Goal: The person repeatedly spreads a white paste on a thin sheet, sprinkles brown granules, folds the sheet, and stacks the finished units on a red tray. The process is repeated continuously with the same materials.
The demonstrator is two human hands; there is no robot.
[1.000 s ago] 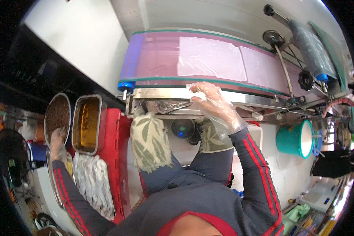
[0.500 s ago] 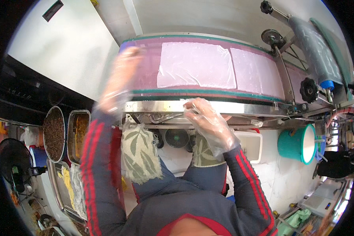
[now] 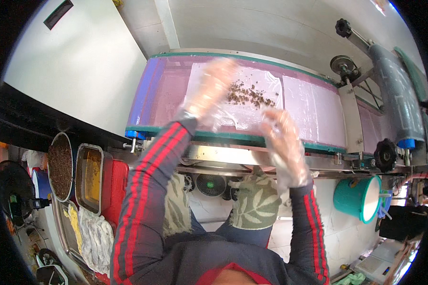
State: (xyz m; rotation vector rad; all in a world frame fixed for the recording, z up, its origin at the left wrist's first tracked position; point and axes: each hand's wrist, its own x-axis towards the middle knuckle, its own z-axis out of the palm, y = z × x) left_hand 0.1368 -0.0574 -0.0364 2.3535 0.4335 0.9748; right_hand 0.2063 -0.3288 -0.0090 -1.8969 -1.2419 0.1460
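Now that the left hand (image 3: 209, 90) has swung from the trays onto the belt, brown filling (image 3: 248, 94) lies scattered just beside its spread, empty fingers; the right hand (image 3: 283, 142) hovers nearby, loosely open.

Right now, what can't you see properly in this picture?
- Left hand, head view: motion-blurred under a clear glove, so its fingers can't be told apart.
- Brown filling on the white sheet: pieces too small to identify.
- Right hand: blurred; whether it holds anything is unclear.
- Teal bucket: contents can't be seen.
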